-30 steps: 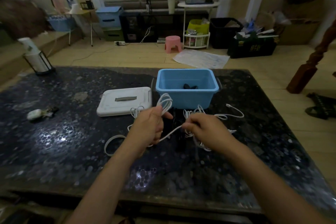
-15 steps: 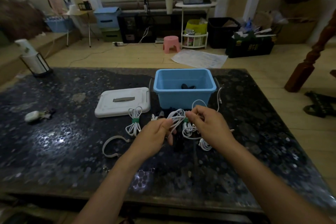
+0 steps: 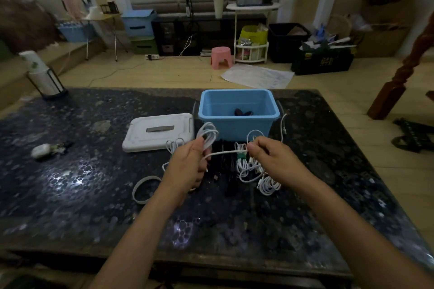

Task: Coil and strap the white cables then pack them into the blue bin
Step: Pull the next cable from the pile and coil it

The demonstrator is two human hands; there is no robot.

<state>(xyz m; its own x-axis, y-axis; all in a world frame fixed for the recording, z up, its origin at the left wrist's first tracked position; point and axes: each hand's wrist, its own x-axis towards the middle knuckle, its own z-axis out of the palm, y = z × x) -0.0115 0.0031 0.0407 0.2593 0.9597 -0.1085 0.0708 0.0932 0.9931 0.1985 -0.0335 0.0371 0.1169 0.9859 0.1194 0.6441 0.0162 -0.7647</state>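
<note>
Just in front of the blue bin (image 3: 237, 112), above the table (image 3: 94, 195), both hands work one white cable (image 3: 223, 153): the left hand (image 3: 187, 166) grips its gathered loops, the right hand (image 3: 270, 159) pinches the free run stretched between them. Coiled bundles (image 3: 249, 166), at least one strapped in green, lie below on the table, unpacked. I judge coiling partway done; no white cable shows in the bin.

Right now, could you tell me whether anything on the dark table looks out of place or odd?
Nothing looks damaged or spilled. The blue plastic bin stands upright, its white lid flat beside it. Only a dark object, too dim to identify, lies inside; no white cable coils are visible in it, and one strapped bundle sits on the table.
</note>
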